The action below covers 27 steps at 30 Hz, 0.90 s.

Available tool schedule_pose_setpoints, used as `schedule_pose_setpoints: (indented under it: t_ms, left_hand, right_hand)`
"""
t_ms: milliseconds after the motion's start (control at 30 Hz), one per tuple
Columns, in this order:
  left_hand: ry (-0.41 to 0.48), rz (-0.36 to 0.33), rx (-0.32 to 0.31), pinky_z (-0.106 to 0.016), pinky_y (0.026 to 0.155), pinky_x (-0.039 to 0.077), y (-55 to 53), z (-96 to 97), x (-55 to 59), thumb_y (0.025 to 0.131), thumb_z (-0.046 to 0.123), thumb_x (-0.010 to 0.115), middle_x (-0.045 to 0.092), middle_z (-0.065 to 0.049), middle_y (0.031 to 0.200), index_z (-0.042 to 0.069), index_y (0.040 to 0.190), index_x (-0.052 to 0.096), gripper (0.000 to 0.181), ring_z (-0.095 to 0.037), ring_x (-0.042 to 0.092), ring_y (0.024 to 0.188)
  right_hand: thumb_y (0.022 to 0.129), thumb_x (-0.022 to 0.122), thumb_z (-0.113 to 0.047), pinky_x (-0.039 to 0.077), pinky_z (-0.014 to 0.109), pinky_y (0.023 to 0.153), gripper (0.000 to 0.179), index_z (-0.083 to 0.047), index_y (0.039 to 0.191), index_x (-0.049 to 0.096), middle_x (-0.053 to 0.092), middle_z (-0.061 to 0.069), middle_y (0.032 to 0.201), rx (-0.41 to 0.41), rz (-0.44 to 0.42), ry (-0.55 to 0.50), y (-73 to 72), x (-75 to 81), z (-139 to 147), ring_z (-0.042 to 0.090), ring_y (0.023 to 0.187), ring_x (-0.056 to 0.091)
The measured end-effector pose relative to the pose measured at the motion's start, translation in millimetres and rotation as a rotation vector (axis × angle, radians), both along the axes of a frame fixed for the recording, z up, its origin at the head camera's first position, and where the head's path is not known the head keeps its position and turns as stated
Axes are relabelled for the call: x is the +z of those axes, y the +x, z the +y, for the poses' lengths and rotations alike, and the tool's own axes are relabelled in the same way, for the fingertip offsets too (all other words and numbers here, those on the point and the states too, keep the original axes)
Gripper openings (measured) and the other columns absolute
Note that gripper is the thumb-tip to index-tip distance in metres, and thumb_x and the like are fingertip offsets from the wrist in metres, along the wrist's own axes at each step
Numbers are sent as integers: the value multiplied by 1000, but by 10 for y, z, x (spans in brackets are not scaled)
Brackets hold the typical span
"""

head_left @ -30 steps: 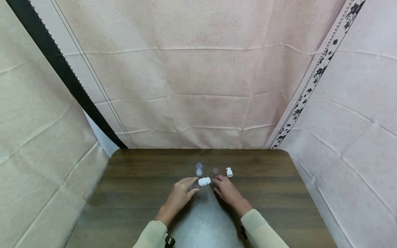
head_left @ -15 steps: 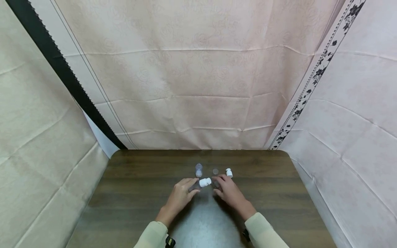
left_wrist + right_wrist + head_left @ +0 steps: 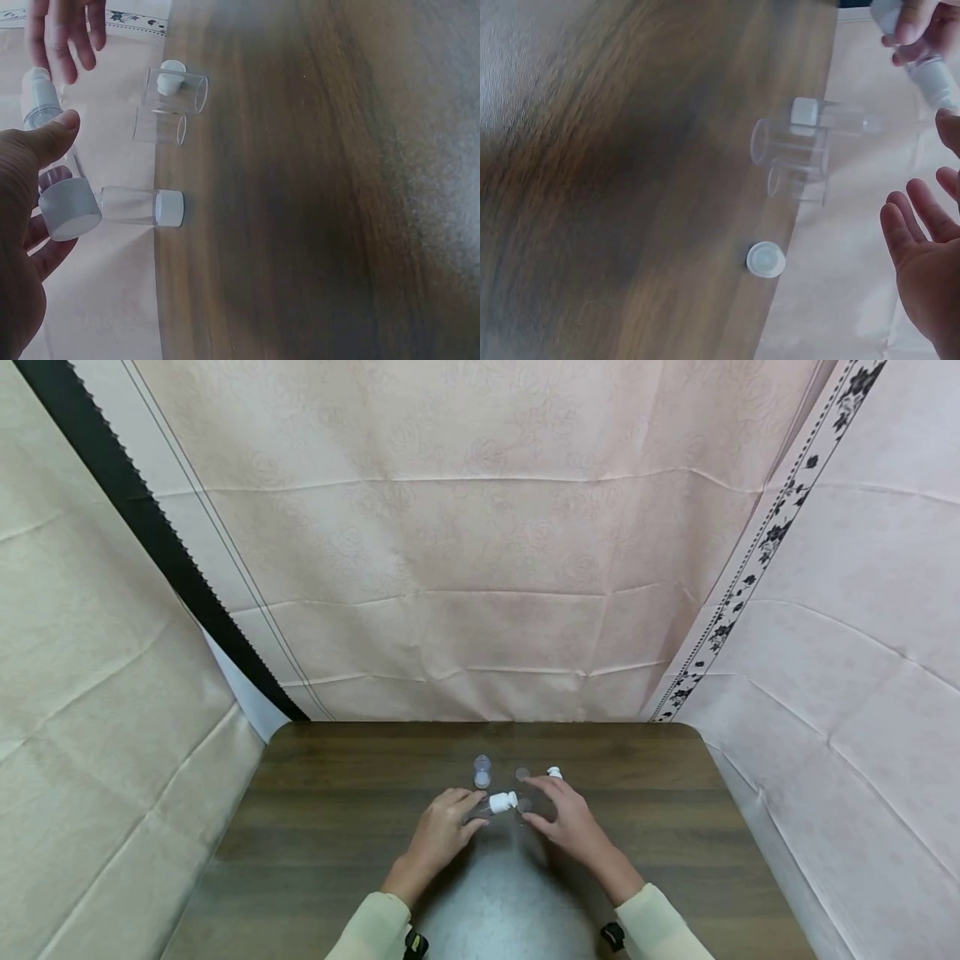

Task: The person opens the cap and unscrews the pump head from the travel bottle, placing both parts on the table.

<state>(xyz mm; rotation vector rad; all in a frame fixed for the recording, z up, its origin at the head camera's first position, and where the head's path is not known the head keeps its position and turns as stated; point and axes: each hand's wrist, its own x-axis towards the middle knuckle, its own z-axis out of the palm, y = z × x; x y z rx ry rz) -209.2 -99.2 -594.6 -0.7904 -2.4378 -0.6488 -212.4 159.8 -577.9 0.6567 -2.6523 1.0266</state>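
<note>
My left hand [image 3: 444, 828] grips a small clear bottle, tilted, with a white base [image 3: 70, 210] and a white pump top [image 3: 502, 802] pointing right. The right hand [image 3: 576, 825] holds nothing; its fingers are spread around a clear cylindrical cap [image 3: 524, 807] that stands on the table. In the right wrist view the thumb is close to the pump's tip. A second clear cap [image 3: 522, 773] stands just behind. Another clear bottle [image 3: 482, 770] with a white base [image 3: 170, 208] stands farther back. Right of the caps, a separate white pump piece [image 3: 554, 772] is partly hidden by the right hand.
The wooden table [image 3: 345, 810] has its far edge a little beyond the loose parts. Pale patterned cloth [image 3: 450, 635] hangs behind and at both sides.
My right hand has moved right and its fingers have spread, uncovering the nearer clear cap. The left hand has shifted slightly right with the bottle.
</note>
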Motion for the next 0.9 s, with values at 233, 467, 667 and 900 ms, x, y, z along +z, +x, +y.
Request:
schedule_pose_setpoints:
  t_ms: [233,467,667,900]
  left_hand:
    - [-43,31,-15,-34,77,57,22,66,16,77,27,93,74,2,101,12,117,77,45,-16,65,88]
    - [-91,58,-44,-34,76,56,54,161,36,75,25,94,74,1,101,11,116,77,47,-15,66,89]
    - [-131,73,-41,-33,76,55,53,253,36,77,28,92,74,2,101,12,116,76,45,-14,65,90]
    - [-138,75,-45,-32,77,55,43,314,46,79,31,91,74,2,101,13,116,76,44,-13,66,91]
  right_hand:
    - [86,86,-17,58,47,95,56,-15,137,64,65,6,133,-8,-136,-145,96,100,26,28,118,67]
    - [87,84,-13,59,39,95,49,-14,133,66,68,5,127,-7,-214,-268,143,106,15,32,117,68]
    - [90,80,-8,60,31,90,38,-15,125,70,71,14,120,21,-236,-322,150,85,-13,28,108,72]
    - [91,79,-9,61,29,86,27,-13,117,74,73,6,117,-14,-282,-307,159,71,-46,25,105,72]
